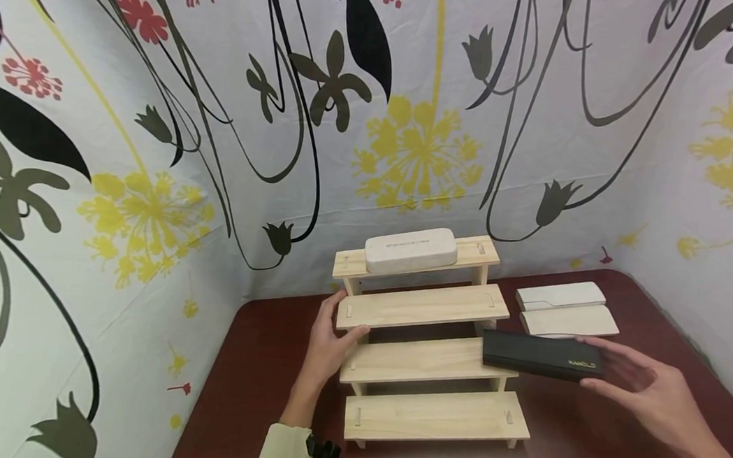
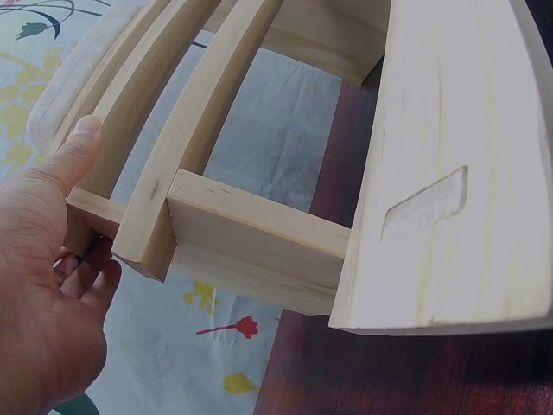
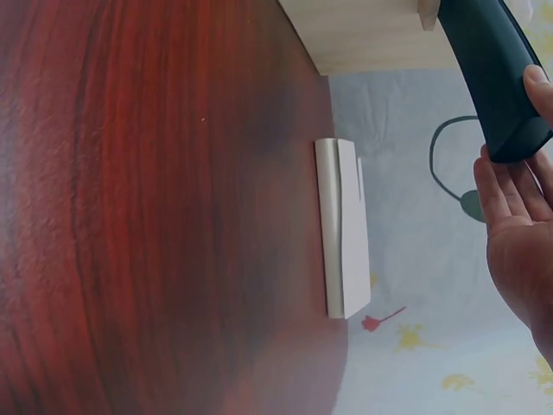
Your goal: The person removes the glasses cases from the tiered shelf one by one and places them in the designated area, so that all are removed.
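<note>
A four-tier wooden display shelf (image 1: 421,362) stands on the table. My left hand (image 1: 328,342) grips its left end around the second tier from the top, thumb above and fingers curled below; the left wrist view shows this hand (image 2: 52,268) close. A long black glasses case (image 1: 541,355) with small gold lettering is in my right hand (image 1: 659,394), pinched at its right end between thumb and fingers. Its left end overlaps the right end of the third tier in the head view. On the top tier lies a white glasses case (image 1: 410,251) with printed lettering.
To the right of the shelf, a white case with a flap (image 1: 566,310) lies on the dark red-brown table (image 1: 257,376). Flower-printed cloth (image 1: 427,64) hangs behind the table and along both sides.
</note>
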Motion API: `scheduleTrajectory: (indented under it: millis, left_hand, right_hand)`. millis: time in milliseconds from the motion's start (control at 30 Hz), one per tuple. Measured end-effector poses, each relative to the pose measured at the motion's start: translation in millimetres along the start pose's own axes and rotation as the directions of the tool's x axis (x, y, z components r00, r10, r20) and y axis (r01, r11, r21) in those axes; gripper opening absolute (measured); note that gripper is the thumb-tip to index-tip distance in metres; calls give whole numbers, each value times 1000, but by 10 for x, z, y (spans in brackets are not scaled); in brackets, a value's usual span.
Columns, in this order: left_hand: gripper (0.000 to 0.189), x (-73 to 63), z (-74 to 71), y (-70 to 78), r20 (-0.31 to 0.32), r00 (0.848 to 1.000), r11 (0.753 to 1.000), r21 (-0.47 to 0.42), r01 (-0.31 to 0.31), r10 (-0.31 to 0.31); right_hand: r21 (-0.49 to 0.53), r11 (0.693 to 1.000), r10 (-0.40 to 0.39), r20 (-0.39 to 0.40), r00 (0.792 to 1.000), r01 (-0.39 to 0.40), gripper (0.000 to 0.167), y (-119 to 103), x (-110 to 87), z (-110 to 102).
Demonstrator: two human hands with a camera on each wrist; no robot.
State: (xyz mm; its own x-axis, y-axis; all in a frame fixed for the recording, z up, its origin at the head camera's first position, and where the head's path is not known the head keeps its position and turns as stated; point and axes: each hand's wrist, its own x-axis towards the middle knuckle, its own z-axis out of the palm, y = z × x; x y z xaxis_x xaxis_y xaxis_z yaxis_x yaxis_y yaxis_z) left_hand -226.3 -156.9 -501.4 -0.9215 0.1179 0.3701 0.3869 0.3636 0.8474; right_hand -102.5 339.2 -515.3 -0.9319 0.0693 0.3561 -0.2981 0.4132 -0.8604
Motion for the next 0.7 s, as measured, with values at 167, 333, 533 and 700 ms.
scheduleTrajectory:
  millis: [167,333,533,700]
  left_hand:
    - [87,-2,1,9,2,1000,1000,-10,-3,3]
    - [87,3,-7,8,-1,1000,1000,-10,0,0]
    - [86,10,-8,5,-4,1000,1000,-8,-4,4]
    - [87,0,-5,7,2,1000,1000,-12,-2,2]
  right_hand:
    - [-32,999,35,-4,999,-35,66,49,-32,-35]
    - [-67,997,47,-6,999,-47,67,68,-54,-69]
    - [-54,998,33,-1,999,-33,65,81,-85,-90]
    - [-59,997,48,-8,999,-48,64,92,-113,-104]
